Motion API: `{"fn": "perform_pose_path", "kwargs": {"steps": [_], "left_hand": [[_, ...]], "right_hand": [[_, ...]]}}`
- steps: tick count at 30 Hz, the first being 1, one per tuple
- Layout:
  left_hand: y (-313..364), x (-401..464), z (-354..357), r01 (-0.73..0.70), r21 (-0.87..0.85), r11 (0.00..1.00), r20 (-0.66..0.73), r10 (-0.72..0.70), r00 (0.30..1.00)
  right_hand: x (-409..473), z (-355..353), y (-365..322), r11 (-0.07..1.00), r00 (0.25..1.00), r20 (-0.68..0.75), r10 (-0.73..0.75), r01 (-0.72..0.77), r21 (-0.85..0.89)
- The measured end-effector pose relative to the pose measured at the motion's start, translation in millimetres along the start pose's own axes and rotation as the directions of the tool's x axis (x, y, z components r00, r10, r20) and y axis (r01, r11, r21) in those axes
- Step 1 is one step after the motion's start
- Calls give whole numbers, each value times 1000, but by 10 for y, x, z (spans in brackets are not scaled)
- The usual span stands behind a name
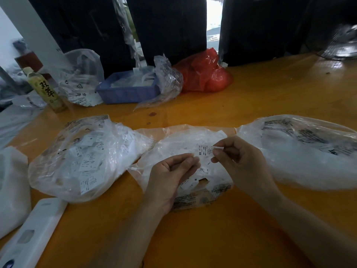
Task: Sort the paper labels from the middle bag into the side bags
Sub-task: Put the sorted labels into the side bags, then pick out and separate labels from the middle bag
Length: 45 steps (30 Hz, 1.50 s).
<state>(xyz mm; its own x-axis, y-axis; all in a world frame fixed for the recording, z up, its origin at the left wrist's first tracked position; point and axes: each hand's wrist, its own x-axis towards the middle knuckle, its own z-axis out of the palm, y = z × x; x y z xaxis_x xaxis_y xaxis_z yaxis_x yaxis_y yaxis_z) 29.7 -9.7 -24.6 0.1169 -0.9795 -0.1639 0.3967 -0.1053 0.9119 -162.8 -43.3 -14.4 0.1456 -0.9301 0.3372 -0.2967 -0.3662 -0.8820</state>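
Over the middle bag [185, 151] on the worktop [251, 97]: thin XS paper label [205, 150], pinched at its right edge by right hand [237, 161], left hand [170, 173] grip curled at its left edge. Probably featherlight, floppy, easily creased; best held by an edge.

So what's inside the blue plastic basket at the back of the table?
The blue plastic basket holds white, crumpled-looking material, possibly bags or labels; it is too blurred to tell. A clear plastic bag drapes over its right end, hiding that part and the bottom.
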Motion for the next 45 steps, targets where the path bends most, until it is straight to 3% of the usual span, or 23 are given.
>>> {"fn": "perform_pose_path", "kwargs": {"steps": [6, 13, 20, 35, 41, 45], "left_hand": [[3, -9, 6, -22, 61, 998, -60, 26, 998], [-7, -60, 24, -76, 263, 962, -24, 85, 996], [24, -30, -9, -29, 35, 999, 1, 29, 1000], [13, -33, 20, -62, 88, 994, 50, 57, 997], [1, -24, 3, -95, 98, 991, 62, 89, 994], [-6, -17, -14, -99, 153, 983, 31, 96, 995]], "right_hand": [[-14, 1, 13, 993, 996, 90, 23, -11, -121], [-44, 35, -13, 978, 993, 109, -53, 73, -197], [14, -58, -37, 1000, 993, -115, -13, 10, -27], [-13, -29, -34, 998, 993, -113, -24, 17, -65], [-20, -20, -33, 988, 997, -69, -30, 20, -154], [-25, -20, -33, 978, 999, 34, -25, 32, -208]]}}
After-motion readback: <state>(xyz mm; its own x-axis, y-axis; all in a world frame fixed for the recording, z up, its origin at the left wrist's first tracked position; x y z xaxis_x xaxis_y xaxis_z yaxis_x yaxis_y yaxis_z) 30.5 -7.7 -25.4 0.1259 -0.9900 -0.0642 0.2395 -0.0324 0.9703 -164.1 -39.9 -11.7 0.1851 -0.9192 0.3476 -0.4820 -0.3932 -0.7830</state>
